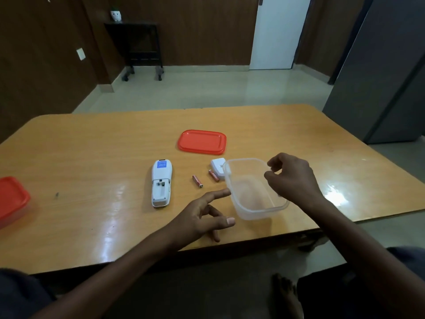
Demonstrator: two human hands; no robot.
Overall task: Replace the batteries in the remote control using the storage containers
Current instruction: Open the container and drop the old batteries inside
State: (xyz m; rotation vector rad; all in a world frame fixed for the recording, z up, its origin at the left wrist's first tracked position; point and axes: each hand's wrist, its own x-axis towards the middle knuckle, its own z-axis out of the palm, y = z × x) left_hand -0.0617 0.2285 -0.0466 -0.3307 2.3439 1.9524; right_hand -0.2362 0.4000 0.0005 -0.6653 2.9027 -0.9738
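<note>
A white remote (161,181) lies face down on the wooden table (92,157), its battery bay uncovered. The white battery cover (217,166) lies to its right. Two orange batteries rest between them, one (197,181) nearer the remote and one (213,175) against the cover. An empty clear plastic container (253,203) sits by the table's front edge. My right hand (292,178) is over its right rim, thumb and fingers curled at that rim. My left hand (204,217) hovers open with fingers spread, the index tip by the container's left wall.
A red lid (202,142) lies flat behind the cover. A second container with a red lid (11,199) stands at the table's left edge. Beyond the table are tiled floor, a dark cart on wheels (142,47) and a grey cabinet (386,77) at right.
</note>
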